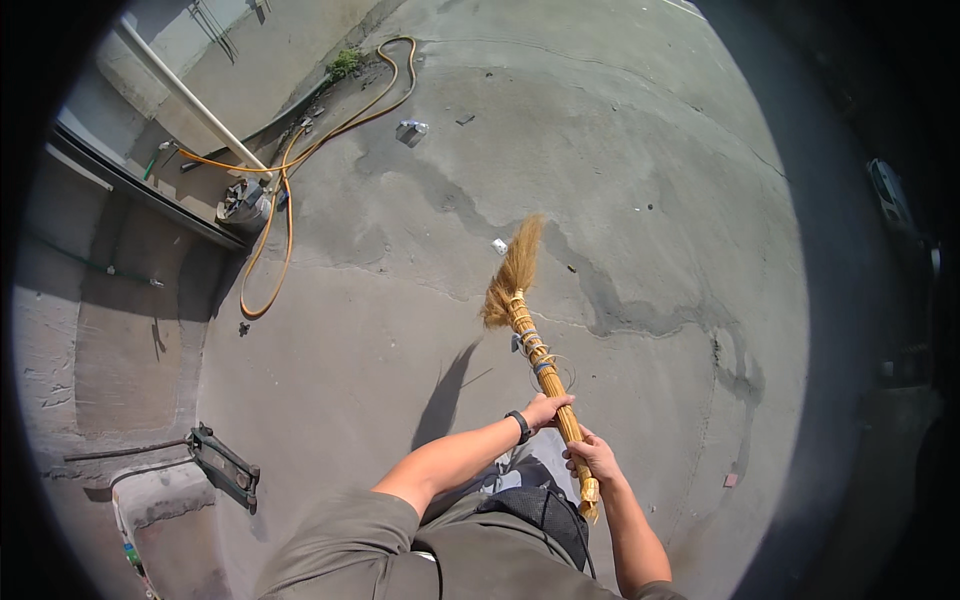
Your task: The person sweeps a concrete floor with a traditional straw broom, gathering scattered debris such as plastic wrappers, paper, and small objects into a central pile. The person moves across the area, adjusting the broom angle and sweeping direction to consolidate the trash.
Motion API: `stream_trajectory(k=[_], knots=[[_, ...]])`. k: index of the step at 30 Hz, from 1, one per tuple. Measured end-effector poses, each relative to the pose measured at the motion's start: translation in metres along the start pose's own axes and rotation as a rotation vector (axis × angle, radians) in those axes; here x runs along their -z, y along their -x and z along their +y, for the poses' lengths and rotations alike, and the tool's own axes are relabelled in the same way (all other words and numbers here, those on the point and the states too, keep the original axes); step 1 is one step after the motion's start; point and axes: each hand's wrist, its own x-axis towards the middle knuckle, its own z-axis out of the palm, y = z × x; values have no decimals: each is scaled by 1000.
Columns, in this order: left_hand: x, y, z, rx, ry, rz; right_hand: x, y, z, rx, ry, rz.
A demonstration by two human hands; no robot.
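Observation:
A straw broom (548,376) slants across the middle of the view, its bundled handle bound with wire and ties. Its tan bristles (516,268) point away from me, near a small white scrap (499,246) on the concrete. My left hand (546,411), with a dark band on the wrist, is closed round the middle of the handle. Lower down, close to the butt end, my right hand (594,456) also grips it. From this angle I cannot tell whether the bristles touch the ground.
An orange hose (290,235) loops over the ground at the far left, beside a bucket of rubble (244,204) and a white pipe (190,100). A dark green scissor jack (224,466) stands at the near left. A crumpled piece of litter (411,131) lies farther off; a pinkish chip (730,481) lies right.

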Motion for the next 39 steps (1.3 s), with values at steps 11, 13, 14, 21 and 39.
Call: stream_trajectory(k=[11,13,14,21,39], knots=[[258,-92,349,-163,218,346,-205,-335,-241,-13,9,-364],[310,-109,404,-215,233,357,-253,-393,-283,-34,10,-331],[337,-118,430,-206,231,385,-277,-420,-301,-34,21,-372],[530,-149,617,-197,211,348,-462,-574,-415,-83,2,-377],[742,-340,837,144,-901,351,-674,-846,-475,-148,-997,152]])
